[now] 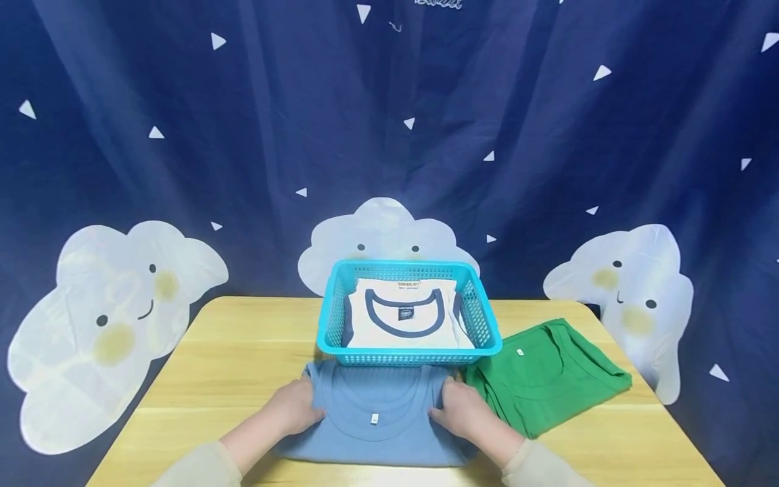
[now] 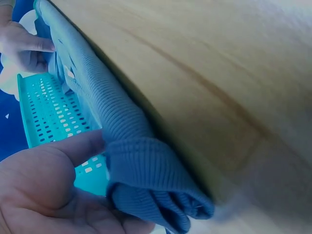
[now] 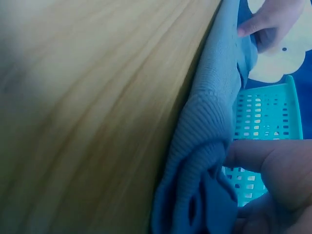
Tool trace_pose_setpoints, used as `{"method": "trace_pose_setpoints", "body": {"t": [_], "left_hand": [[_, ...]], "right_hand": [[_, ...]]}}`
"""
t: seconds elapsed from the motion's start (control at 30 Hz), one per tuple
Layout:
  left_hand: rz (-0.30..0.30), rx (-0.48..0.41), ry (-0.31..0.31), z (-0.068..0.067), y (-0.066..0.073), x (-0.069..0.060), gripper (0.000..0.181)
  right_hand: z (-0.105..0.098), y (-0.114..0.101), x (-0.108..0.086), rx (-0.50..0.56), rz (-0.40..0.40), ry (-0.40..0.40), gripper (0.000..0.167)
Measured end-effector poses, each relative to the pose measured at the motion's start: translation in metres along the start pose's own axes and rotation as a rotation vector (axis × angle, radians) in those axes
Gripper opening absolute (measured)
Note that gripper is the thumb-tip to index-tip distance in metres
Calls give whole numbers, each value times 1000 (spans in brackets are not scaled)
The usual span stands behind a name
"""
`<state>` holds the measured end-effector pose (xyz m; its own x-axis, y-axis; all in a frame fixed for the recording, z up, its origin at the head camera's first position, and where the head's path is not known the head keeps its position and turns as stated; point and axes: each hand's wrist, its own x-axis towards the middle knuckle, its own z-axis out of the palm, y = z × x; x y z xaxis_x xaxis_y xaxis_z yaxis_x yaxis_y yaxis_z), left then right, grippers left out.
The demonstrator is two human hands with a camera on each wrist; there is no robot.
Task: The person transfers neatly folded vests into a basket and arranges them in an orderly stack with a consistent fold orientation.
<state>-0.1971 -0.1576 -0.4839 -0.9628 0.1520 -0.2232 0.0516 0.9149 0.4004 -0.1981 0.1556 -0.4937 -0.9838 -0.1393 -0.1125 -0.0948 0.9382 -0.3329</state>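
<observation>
A folded blue ribbed shirt (image 1: pixel 377 443), neckline up and a small white label below its collar, lies flat on the table in front of the basket. My left hand (image 1: pixel 296 407) grips its left edge, thumb on top. On the opposite edge, my right hand (image 1: pixel 464 408) pinches the fabric the same way. Folded layers of the blue shirt (image 2: pixel 141 170) show beside my thumb in the left wrist view. The right wrist view shows similar stacked folds of the shirt (image 3: pixel 204 131); the fingers beneath are partly hidden.
Behind the blue shirt stands a turquoise perforated basket (image 1: pixel 420 352), holding a folded white shirt (image 1: pixel 362 328) with navy trim. A folded green shirt (image 1: pixel 548 385) lies to the right on the wooden table (image 1: pixel 255 352). A dark blue curtain (image 1: pixel 389 149) with clouds hangs behind.
</observation>
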Motion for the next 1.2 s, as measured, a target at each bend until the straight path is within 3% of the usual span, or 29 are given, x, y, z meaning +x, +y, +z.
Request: {"method": "trace_pose_setpoints", "body": {"t": [0.2, 0.53, 0.83, 0.93, 1.1, 1.2], "left_hand": [[52, -20, 9, 4, -1, 4, 73], [81, -86, 0, 8, 1, 4, 67], [112, -204, 41, 10, -2, 5, 30], [113, -260, 39, 10, -3, 6, 21], [129, -392, 26, 13, -5, 9, 30], [134, -477, 32, 15, -4, 9, 39]], "right_hand": [[3, -2, 4, 40, -36, 4, 36], [0, -1, 5, 85, -76, 6, 25], [-2, 6, 7, 341, -69, -61, 31], [-1, 8, 8, 460, -83, -87, 24], [2, 9, 7, 651, -100, -120, 18], [4, 9, 7, 684, -115, -109, 20]]}}
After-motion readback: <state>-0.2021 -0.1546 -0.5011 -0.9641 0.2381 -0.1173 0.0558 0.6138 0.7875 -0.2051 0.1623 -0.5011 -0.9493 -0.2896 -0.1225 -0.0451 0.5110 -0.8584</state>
